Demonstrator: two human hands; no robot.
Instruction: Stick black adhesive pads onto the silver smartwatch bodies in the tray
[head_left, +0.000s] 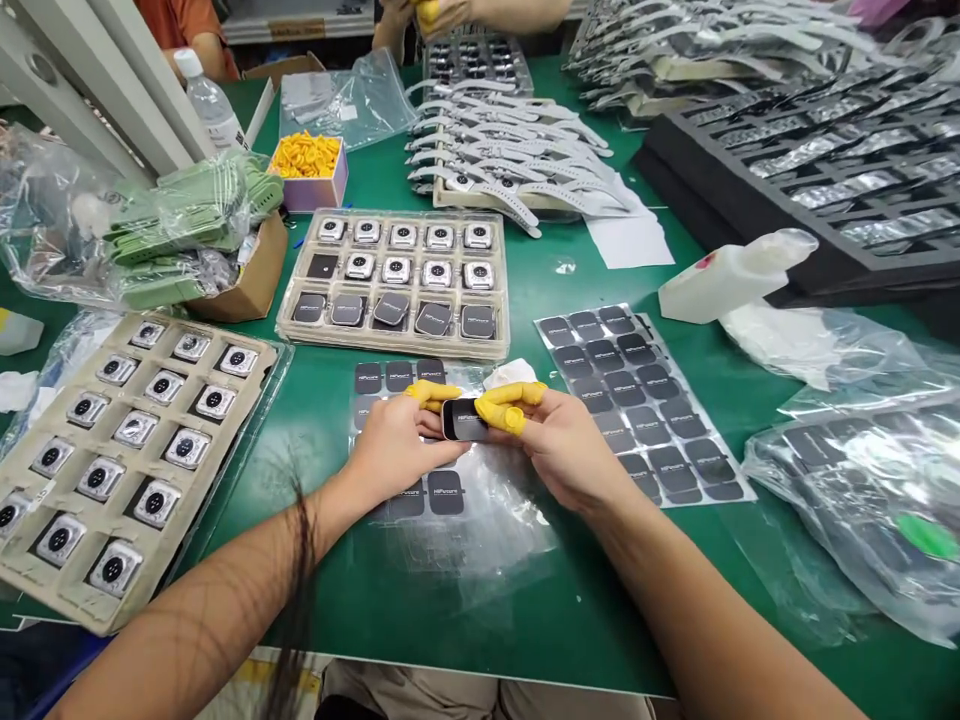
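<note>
Between my two hands is a smartwatch body (463,421), its dark screen face tilted up toward me with a printed label on it. My left hand (401,435) grips its left end, and my right hand (551,430) pinches its right side with thumb and fingers in yellow finger cots. Under the hands lies a clear sheet of dark square screen stickers (446,492), partly bare. To the right rests a fuller sticker sheet (649,400). Just beyond the hands sits a crumpled white wipe (511,374).
A tray of watch bodies (394,347) stands ahead, another tray (169,400) at left. Farther off are a box of yellow finger cots (307,165), white-strapped watches (510,150), a white bottle (727,280) and a black foam tray (720,215). Another person's hands (450,15) work at the far side.
</note>
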